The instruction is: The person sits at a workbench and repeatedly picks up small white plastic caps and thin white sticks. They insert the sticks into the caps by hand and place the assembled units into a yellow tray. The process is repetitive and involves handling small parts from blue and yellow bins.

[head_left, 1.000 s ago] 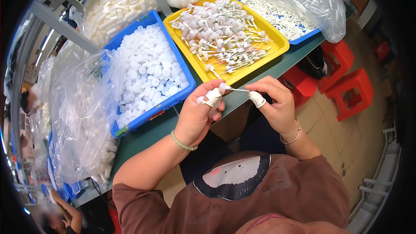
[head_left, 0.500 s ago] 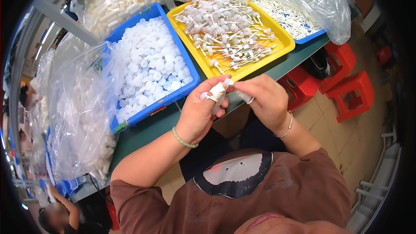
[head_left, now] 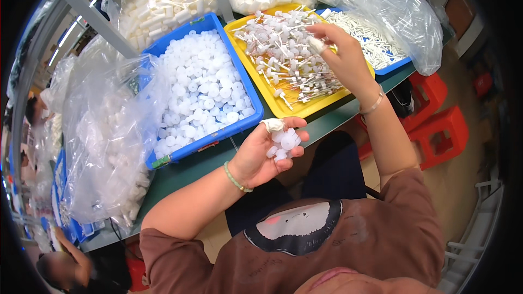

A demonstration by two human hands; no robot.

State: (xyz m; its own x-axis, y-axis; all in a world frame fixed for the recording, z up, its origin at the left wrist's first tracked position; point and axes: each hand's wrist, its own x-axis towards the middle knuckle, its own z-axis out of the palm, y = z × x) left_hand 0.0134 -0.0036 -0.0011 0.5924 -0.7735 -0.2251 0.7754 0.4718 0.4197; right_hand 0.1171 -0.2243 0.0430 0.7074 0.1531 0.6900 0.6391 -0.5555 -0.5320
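Cradling small, round, translucent-white plastic pieces (head_left: 286,140) in half-curled left hand (head_left: 263,153), near blue rectangular plastic tray (head_left: 235,127) on green desk (head_left: 177,185). Holding right hand (head_left: 347,59) above yellow rectangular plastic tray (head_left: 306,110) of white, thin-stemmed parts (head_left: 305,80), with thumb and forefinger parted.

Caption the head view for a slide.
Left hand holding white pieces, right hand over the yellow tray.

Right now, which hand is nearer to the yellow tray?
Right. The right hand is over the right side of the yellow tray; the left hand is outside its near edge, cupping small white pieces.
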